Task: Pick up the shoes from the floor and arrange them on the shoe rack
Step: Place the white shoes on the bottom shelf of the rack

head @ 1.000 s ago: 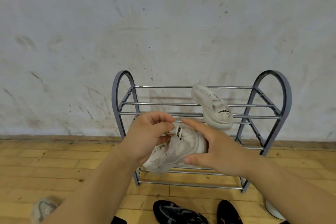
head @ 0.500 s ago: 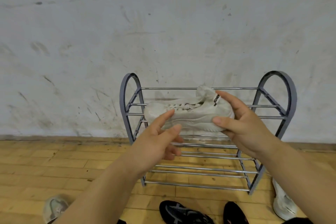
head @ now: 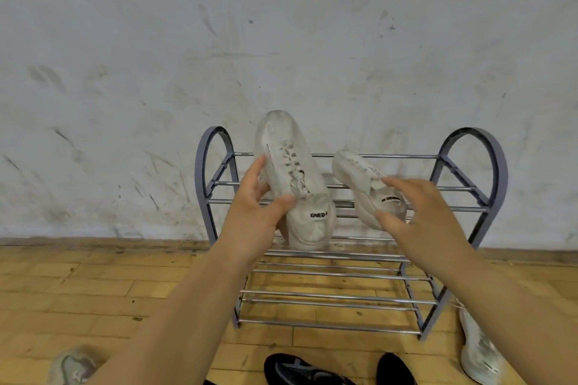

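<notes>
A grey metal shoe rack (head: 469,147) with chrome bars stands against the wall. My left hand (head: 253,219) grips a white sneaker (head: 291,172) by its side, toe tilted up toward the wall, heel low over the top shelf's front bars. A second white sneaker (head: 359,178) lies on the top shelf to the right. My right hand (head: 416,216) hovers just in front of that shoe's heel with fingers spread, holding nothing.
On the wooden floor lie a black sneaker (head: 300,372), another black shoe (head: 395,370), a white shoe (head: 478,353) right of the rack, and a grey shoe (head: 72,367) at the lower left. The lower shelves (head: 328,297) hold nothing.
The white sneaker passed from my right hand to my left and turned from lying sideways to toe-up. My right hand let go and moved right, in front of the second shoe.
</notes>
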`<state>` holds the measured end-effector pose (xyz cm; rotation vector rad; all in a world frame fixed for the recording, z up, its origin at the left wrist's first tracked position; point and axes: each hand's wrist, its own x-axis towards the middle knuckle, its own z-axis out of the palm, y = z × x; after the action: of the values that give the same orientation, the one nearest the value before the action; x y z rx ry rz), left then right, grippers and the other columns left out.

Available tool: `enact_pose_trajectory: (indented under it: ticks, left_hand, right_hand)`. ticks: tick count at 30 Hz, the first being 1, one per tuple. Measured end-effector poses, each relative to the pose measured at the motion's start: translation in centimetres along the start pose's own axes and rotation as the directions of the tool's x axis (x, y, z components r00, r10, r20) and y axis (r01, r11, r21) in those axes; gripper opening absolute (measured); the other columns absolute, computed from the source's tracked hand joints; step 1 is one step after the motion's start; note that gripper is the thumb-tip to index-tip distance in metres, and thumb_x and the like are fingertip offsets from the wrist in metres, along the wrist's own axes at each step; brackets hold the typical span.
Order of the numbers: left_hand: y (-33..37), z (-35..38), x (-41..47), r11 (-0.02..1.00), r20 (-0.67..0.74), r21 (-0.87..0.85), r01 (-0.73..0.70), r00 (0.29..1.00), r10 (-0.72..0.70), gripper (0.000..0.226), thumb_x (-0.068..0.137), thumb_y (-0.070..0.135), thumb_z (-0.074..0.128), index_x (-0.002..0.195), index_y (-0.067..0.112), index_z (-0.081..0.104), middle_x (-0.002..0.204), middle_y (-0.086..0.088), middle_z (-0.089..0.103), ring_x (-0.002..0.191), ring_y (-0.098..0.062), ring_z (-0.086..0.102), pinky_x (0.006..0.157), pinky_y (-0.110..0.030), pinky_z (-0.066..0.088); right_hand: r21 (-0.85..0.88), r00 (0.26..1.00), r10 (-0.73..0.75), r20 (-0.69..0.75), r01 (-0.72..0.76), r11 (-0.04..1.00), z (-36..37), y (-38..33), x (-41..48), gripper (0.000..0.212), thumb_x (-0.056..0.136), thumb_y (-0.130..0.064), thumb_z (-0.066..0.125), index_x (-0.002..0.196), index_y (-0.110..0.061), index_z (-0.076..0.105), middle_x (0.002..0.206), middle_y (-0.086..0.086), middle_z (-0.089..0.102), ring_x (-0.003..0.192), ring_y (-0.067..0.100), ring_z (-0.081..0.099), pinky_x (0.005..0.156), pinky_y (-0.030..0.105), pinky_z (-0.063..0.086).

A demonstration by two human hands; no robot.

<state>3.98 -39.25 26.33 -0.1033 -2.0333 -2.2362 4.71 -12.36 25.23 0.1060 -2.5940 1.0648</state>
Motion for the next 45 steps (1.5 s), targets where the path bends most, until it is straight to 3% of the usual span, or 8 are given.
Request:
enact_pose_trajectory:
  ticks: [6,12,16,20,27,32,38,45]
  left_hand:
    - [-1.4,1.6,3.4,0.991,-0.029,0.135,-0.014,0.999,0.018,0.064,0.097,0.019,0.07,0.151,0.039,0.042,0.146,0.006,0.055,0.126,-0.016,0.06,0.107,-0.043,0.052]
    - [-2.8,1.3,4.7,0.863,-0.129,0.506,0.008,0.99,0.066,0.049,0.099,0.038,0.064,0.146,0.03,0.05,0.153,-0.005,0.039,0.12,-0.013,0.047,0.109,-0.034,0.042]
    - [-2.7,1.9,4.1,0.869,-0.182,0.489,0.082,0.983,0.009,0.037,0.103,0.049,0.05,0.136,0.034,0.055,0.142,-0.006,0.037,0.088,-0.006,0.053,0.087,-0.027,0.044]
    - [-3.1,2.2,1.8,0.912,-0.054,0.363,0.189,0.982,-0.181,0.058,0.097,0.057,0.056,0.151,0.045,0.039,0.14,0.005,0.028,0.114,-0.015,0.045,0.103,-0.033,0.038]
    - [-4.4,2.9,1.0,0.962,0.016,-0.058,0.266,0.964,-0.265,0.061,0.096,0.015,0.072,0.143,0.045,0.048,0.138,-0.001,0.057,0.11,-0.026,0.069,0.083,-0.044,0.064]
    - [-2.9,0.7,-0.2,0.981,0.106,0.073,0.18,0.977,-0.187,0.052,0.095,0.004,0.067,0.121,0.048,0.063,0.13,-0.003,0.066,0.109,-0.031,0.07,0.086,-0.051,0.062]
    - [0.0,-4.8,-2.7,0.948,0.488,0.244,0.205,0.819,-0.303,0.061,0.078,0.013,0.081,0.131,0.04,0.065,0.133,-0.007,0.064,0.109,-0.029,0.069,0.084,-0.044,0.059]
    - [-0.5,-7.3,-4.2,0.78,0.532,0.56,0.278,0.601,-0.596,0.051,0.087,0.007,0.077,0.128,0.036,0.068,0.137,-0.007,0.062,0.11,-0.026,0.068,0.086,-0.045,0.057]
  right_hand:
    - [0.127,0.955,0.267,0.128,-0.283,0.951,0.9,1.3,1.3,0.053,0.1,-0.04,0.06,0.15,-0.042,0.044,0.136,-0.007,0.051,0.094,0.004,0.059,0.07,0.014,0.047]
    - [0.321,0.936,0.315,0.155,-0.349,0.88,1.6,2.3,1.2,0.063,0.095,-0.04,0.069,0.15,-0.049,0.041,0.133,-0.01,0.06,0.104,0.012,0.069,0.089,0.037,0.061]
    - [0.401,0.929,0.314,0.196,-0.368,0.839,1.7,2.6,1.2,0.063,0.096,-0.034,0.07,0.149,-0.049,0.041,0.125,-0.007,0.065,0.097,0.017,0.074,0.082,0.035,0.063]
    - [0.441,0.926,0.335,0.173,-0.377,0.815,1.9,2.9,1.5,0.038,0.102,-0.038,0.059,0.136,-0.05,0.05,0.124,-0.007,0.064,0.105,0.017,0.069,0.084,0.036,0.06]
    - [0.645,0.877,0.381,0.293,-0.475,0.598,1.9,3.2,2.3,0.04,0.104,-0.015,0.058,0.133,-0.043,0.053,0.126,0.008,0.066,0.111,0.03,0.068,0.082,0.041,0.06]
    - [0.729,0.866,0.386,0.318,-0.484,0.485,0.0,3.6,1.1,0.051,0.102,-0.008,0.06,0.143,-0.038,0.053,0.13,0.008,0.067,0.107,0.03,0.069,0.074,0.038,0.057]
    - [0.731,0.936,0.277,0.218,-0.345,0.589,-4.1,4.5,-0.6,0.056,0.103,-0.005,0.056,0.143,-0.044,0.052,0.125,0.003,0.073,0.109,0.023,0.072,0.09,0.041,0.057]
    - [0.686,0.875,0.079,0.478,-0.428,0.588,-5.2,3.6,-2.7,0.045,0.102,-0.008,0.05,0.137,-0.033,0.061,0.129,0.0,0.072,0.109,0.02,0.071,0.082,0.035,0.06]
